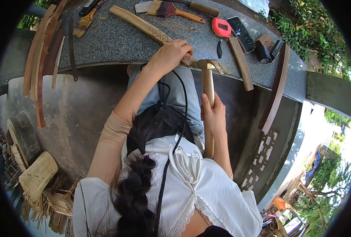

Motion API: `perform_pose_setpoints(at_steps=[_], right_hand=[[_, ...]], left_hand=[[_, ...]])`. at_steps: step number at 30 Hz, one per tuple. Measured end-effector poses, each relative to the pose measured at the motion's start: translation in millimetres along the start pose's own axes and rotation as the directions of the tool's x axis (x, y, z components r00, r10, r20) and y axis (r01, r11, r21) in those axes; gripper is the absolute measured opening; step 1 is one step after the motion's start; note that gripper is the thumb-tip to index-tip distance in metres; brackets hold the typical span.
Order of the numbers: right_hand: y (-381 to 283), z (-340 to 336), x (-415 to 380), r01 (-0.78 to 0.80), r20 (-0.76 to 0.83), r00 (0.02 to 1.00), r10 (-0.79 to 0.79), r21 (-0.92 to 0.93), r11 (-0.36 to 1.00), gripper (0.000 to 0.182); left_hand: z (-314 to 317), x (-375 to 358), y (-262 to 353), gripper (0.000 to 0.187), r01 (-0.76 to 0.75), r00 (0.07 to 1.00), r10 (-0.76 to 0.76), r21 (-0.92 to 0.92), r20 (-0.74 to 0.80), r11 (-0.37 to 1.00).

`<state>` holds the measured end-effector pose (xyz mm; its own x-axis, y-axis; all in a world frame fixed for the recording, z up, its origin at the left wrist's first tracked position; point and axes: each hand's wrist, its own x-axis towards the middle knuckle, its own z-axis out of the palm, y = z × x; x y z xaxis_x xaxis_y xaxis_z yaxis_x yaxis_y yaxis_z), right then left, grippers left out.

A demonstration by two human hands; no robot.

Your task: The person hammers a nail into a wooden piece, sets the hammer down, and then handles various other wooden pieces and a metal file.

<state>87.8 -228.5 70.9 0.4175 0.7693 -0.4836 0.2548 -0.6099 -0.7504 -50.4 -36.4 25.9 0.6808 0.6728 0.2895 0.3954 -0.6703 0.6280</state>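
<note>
My left hand point(172, 55) is closed on the near end of a long wooden strip point(142, 25) with carved zigzag marks, which lies slanting across the speckled stone table point(116, 43). My right hand point(215, 112) is wrapped round the wooden handle of a claw hammer point(208, 83). The hammer stands nearly upright in view, its metal head at the table's near edge, just right of the strip's end and my left fingers. What my left fingertips pinch at the strip's end is too small to make out.
Brushes point(175, 11), a red tape measure point(221, 27), a phone point(241, 34) and a black cylindrical object point(263, 53) lie on the table. Wooden strips point(37, 59) overhang its left edge, others point(276, 91) its right. A black cable point(186, 98) hangs between my arms.
</note>
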Motion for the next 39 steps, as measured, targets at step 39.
perform_pose_setpoints(at_steps=[39], right_hand=[[2.9,-0.7,4.1,0.002,0.026,1.0,-0.002,-0.018,1.0,0.036]], left_hand=[[5.6,3.3,-4.4,0.016,-0.001,1.0,-0.002,-0.163,-0.02,0.987]])
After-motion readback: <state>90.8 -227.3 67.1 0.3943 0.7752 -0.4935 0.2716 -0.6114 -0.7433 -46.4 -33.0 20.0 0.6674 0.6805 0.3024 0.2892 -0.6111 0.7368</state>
